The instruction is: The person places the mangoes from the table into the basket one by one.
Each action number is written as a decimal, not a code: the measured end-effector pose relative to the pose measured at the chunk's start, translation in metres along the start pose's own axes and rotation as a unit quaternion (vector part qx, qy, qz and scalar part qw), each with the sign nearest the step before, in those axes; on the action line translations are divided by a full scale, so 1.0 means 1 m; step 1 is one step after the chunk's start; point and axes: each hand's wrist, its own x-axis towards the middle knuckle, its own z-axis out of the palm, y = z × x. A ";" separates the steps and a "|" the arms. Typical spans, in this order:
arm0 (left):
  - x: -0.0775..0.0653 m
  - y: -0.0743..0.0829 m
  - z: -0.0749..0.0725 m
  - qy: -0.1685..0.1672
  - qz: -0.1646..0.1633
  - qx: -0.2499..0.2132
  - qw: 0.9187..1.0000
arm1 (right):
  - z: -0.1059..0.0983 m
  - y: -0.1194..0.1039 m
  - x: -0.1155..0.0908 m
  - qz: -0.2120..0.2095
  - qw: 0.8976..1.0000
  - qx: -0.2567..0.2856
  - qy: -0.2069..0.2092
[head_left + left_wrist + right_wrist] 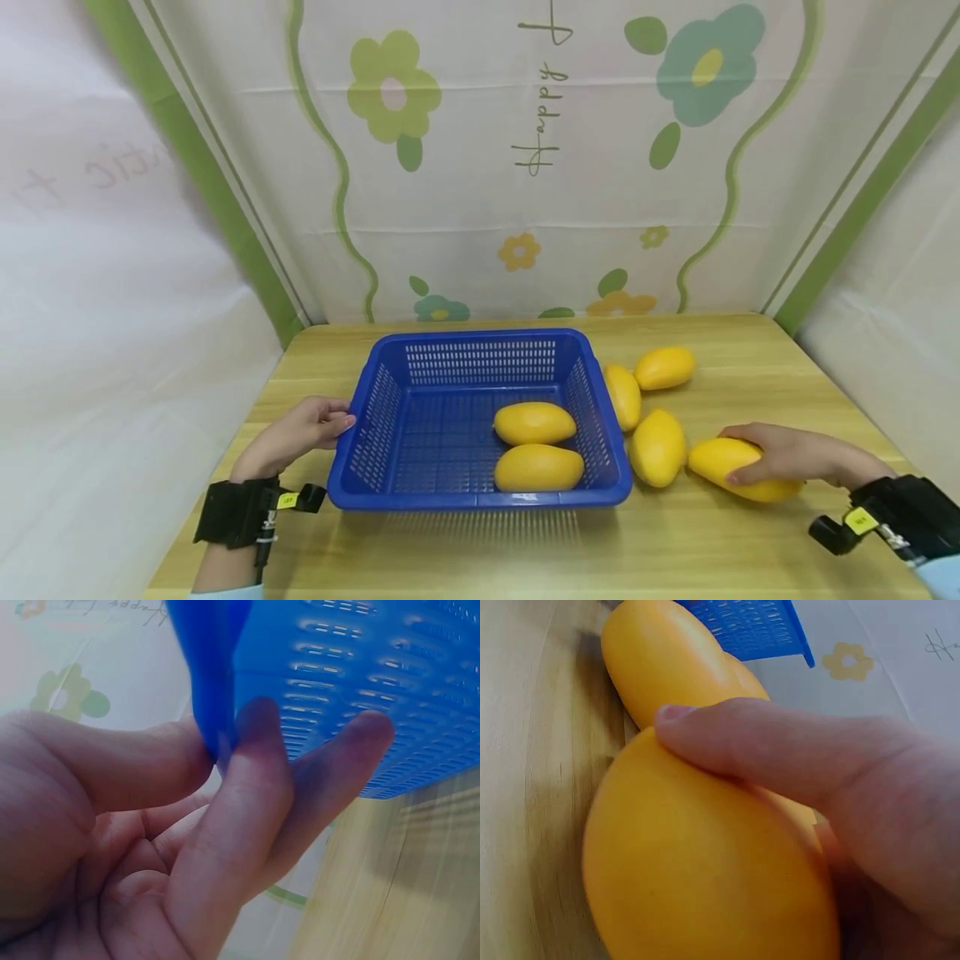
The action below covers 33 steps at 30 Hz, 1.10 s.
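A blue plastic basket (480, 500) with slotted walls stands on the table, two yellow mangoes (534, 423) lying in its right part. My left hand (303, 429) pinches the basket's left rim; in the left wrist view the thumb is on one side of the rim (214, 682) and the fingers under it, against the wall. To the right of the basket, my right hand (783, 454) grips a mango (723, 458), thumb along its near side. The right wrist view shows that mango (697, 855) large, with the thumb across it; the other fingertips are hidden.
Between the basket and my right hand lies a mango (658, 448). Another mango (624, 397) sits against the basket's right wall, and one more mango (666, 367) lies farther back. A flower-printed cloth (465, 192) rises behind the wooden table (420, 558).
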 end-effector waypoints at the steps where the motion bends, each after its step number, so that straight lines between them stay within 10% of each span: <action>1: 0.000 0.000 0.000 -0.001 0.001 0.001 1.000 | 0.000 0.001 0.000 -0.001 1.000 0.002 0.003; 33: 0.001 -0.001 -0.001 -0.003 -0.001 0.002 1.000 | -0.008 -0.015 -0.007 0.005 0.993 0.114 0.042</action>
